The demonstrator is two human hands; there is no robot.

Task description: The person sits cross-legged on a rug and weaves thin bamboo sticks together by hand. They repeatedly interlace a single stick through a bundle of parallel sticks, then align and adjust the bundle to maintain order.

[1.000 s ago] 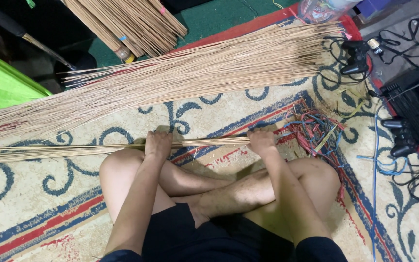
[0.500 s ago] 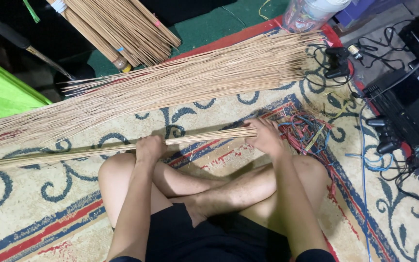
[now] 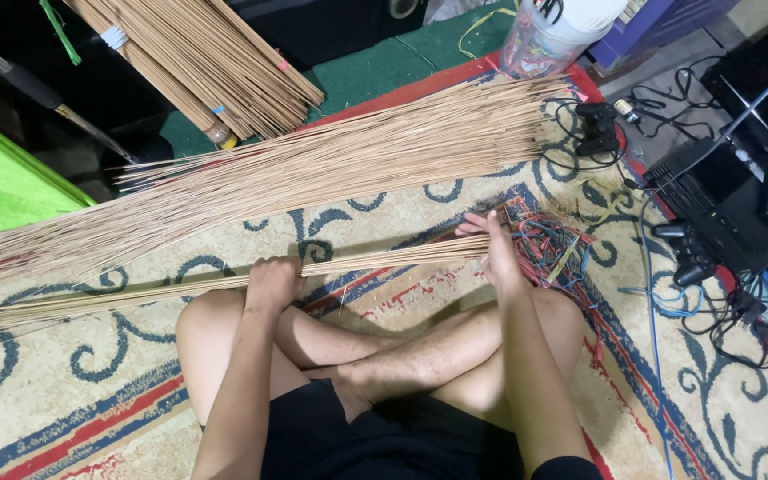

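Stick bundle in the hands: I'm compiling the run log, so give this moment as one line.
left hand: gripping stick bundle mid-length | right hand: palm against bundle's end | loose sticks: spread on carpet beyond

Two hands seen: left hand (image 3: 273,280), right hand (image 3: 495,249). One thin stick bundle (image 3: 135,296) lay across lap. One large loose spread of sticks (image 3: 313,173) lay on carpet. One tied stick bundle (image 3: 215,62) at top. One plastic jar (image 3: 548,36). One green sheet (image 3: 2,187). One black box (image 3: 722,209). One patterned carpet (image 3: 91,391). Cables too tangled to count.
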